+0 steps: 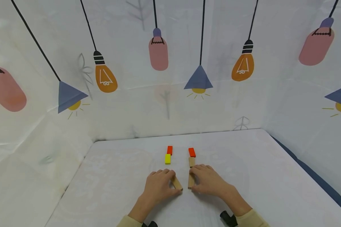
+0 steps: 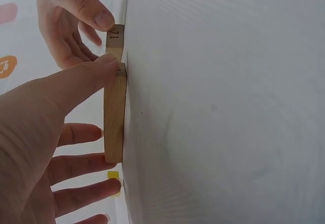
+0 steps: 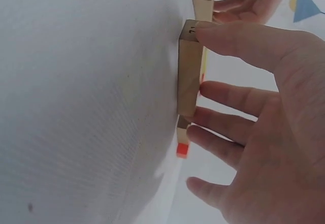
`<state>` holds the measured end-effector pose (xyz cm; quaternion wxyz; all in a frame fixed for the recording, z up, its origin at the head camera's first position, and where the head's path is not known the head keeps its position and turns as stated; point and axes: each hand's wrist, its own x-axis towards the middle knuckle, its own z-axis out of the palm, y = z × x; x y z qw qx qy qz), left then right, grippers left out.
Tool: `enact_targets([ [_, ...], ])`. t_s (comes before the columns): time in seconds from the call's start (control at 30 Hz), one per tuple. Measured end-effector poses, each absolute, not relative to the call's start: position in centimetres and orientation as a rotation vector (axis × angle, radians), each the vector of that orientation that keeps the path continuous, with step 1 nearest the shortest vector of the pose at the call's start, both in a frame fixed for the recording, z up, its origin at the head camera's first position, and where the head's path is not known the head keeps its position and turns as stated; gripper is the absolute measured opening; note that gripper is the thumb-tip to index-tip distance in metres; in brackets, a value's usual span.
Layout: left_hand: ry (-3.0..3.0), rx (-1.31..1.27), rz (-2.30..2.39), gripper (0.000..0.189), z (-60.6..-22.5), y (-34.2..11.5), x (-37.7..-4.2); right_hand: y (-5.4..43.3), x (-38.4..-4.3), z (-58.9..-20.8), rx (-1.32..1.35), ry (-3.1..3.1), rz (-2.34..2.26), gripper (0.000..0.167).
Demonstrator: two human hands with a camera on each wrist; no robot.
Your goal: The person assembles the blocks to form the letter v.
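Observation:
My left hand (image 1: 158, 185) holds a plain wooden block (image 1: 176, 183) by its ends, thumb at the near end and fingertips at the far end. The block lies slanted on the table. To its right, my right hand (image 1: 209, 180) pinches a second wooden block (image 1: 191, 182) the same way, and this one points straight away from me. Its near end bears a printed number in the right wrist view. Just past it stands another wooden block (image 1: 191, 162), with a red block (image 1: 191, 152) beyond. Ahead of the left hand, a yellow block (image 1: 167, 159) lies before another red block (image 1: 169, 150).
The blocks form two rows on a white table (image 1: 116, 176). A white sheet (image 1: 130, 110) printed with hanging lamps rises behind the table's far edge and at both sides. Black straps with a camera (image 1: 228, 218) sit at the wrists below the sleeves.

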<state>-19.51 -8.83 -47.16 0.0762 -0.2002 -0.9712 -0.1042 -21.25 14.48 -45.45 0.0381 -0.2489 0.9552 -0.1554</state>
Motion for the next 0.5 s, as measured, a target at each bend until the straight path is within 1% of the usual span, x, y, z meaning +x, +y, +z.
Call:
enact_targets([
  [0.27,-2.942,-0.575,-0.326,0.056,-47.15,-8.81,-19.36,14.31,-21.21,-45.26,-0.782,2.941,-0.434,0.042],
  [0.5,-2.942,-0.570,-0.337,0.056,-47.15,-8.87,-19.36,14.21,-20.94,-44.92,-0.798,2.953,-0.427,0.041],
])
